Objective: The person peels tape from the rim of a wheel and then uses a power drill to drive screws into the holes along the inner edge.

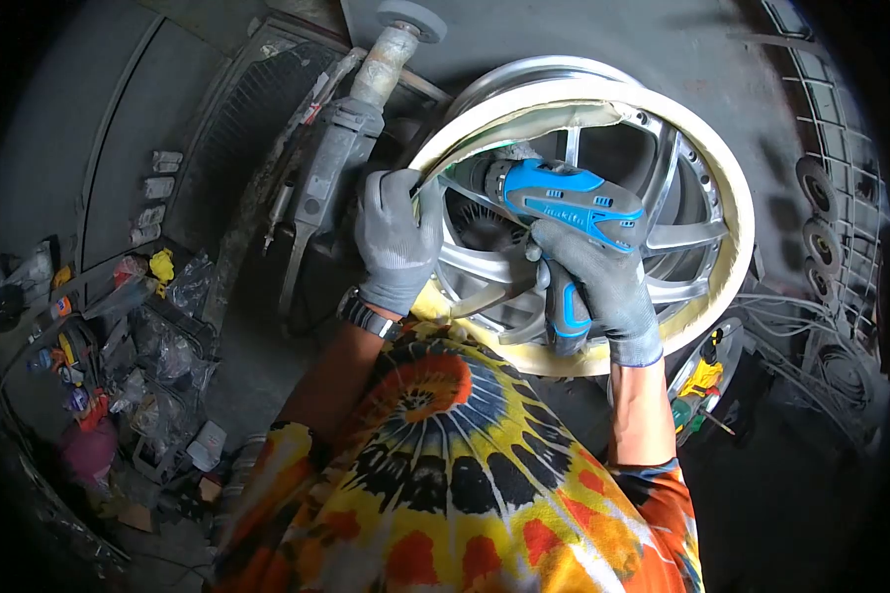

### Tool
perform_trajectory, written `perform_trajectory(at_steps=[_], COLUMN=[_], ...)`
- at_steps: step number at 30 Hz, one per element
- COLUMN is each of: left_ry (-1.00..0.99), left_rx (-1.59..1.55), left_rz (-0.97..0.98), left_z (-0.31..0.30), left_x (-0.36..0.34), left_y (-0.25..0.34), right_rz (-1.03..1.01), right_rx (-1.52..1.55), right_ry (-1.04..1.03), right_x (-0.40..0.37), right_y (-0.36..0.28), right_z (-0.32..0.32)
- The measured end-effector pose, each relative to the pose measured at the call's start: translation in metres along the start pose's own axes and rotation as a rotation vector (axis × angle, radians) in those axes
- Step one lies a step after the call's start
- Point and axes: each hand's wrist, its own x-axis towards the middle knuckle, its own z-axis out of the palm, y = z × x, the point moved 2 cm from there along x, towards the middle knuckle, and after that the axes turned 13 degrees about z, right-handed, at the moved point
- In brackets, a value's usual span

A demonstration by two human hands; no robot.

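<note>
Left hand [402, 237] pinches the wheel's [687, 235] left edge; right hand [603, 287] grips the drill [564, 193]. Nearby loose wrap [554, 122] could snag it.

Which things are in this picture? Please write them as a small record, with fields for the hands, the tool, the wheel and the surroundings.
Left hand: grey glove, closed at the rim's left edge
Right hand: grey glove, around the handle of the drill
Tool: blue and dark drill, front end pointing left, over the wheel
Wheel: silvery spokes, pale covering around the rim
Left side: grey machine; mixed clutter
Right side: wire rack
</note>
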Motion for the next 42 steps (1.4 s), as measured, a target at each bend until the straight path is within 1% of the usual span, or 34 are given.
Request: perform_trajectory(at_steps=[3, 5, 12, 15, 24, 26, 27, 29, 30, 32, 33, 34, 36, 37, 42], left_ry=[-0.027, -0.017, -0.018, -0.014, -0.035, -0.039, -0.04, -0.035, -0.034, -0.068, -0.076, -0.077, -0.079, -0.079, -0.083], left_rx=[-0.007, -0.007, 0.013, -0.012, -0.018, 0.017, 0.016, -0.014, -0.015, -0.036, -0.038, -0.034, -0.043, -0.025, -0.01], left_rz=[0.007, -0.004, 0.011, -0.003, -0.009, 0.001, 0.002, 0.005, 0.004, -0.034, -0.037, -0.058, -0.068, -0.052, -0.042], left_z=[0.0, 0.0, -0.001, -0.001, -0.001, -0.002, -0.002, -0.002, -0.003, -0.006, -0.007, -0.007, -0.004, -0.004, -0.005], left_x=[0.001, 0.001, 0.002, 0.001, 0.002, 0.002, 0.001, 0.0, 0.0, 0.003, 0.002, 0.002, 0.004, 0.004, 0.004], left_y=[0.0, 0.0, 0.002, 0.003, 0.003, 0.002, 0.002, 0.002, 0.003, 0.005, 0.006, 0.006, 0.006, 0.005, 0.004], right_rz=[0.037, 0.011, 0.027, -0.007, 0.064, 0.032, 0.033, -0.272, -0.272, -0.084, -0.227, -0.222, -0.12, -0.136, -0.055], right_rx=[-0.005, 0.006, -0.009, -0.015, 0.002, -0.067, -0.066, -0.162, -0.164, 0.023, -0.075, -0.07, -0.05, -0.017, -0.071], right_ry=[0.038, 0.007, 0.006, -0.006, 0.025, -0.132, -0.13, -0.072, -0.071, -0.019, 0.077, 0.083, 0.162, 0.129, 0.035], right_x=[0.001, 0.001, -0.001, 0.001, -0.002, 0.002, 0.004, 0.002, -0.01, -0.032, -0.038, -0.041, -0.046, -0.042, -0.006], right_y=[0.001, -0.001, 0.001, 0.002, 0.0, -0.005, 0.005, 0.026, 0.024, 0.014, 0.014, 0.015, 0.017, 0.0, 0.008], right_z=[-0.002, 0.0, -0.001, -0.002, -0.004, -0.002, 0.001, 0.011, 0.011, 0.006, 0.002, -0.001, -0.007, 0.001, 0.003])
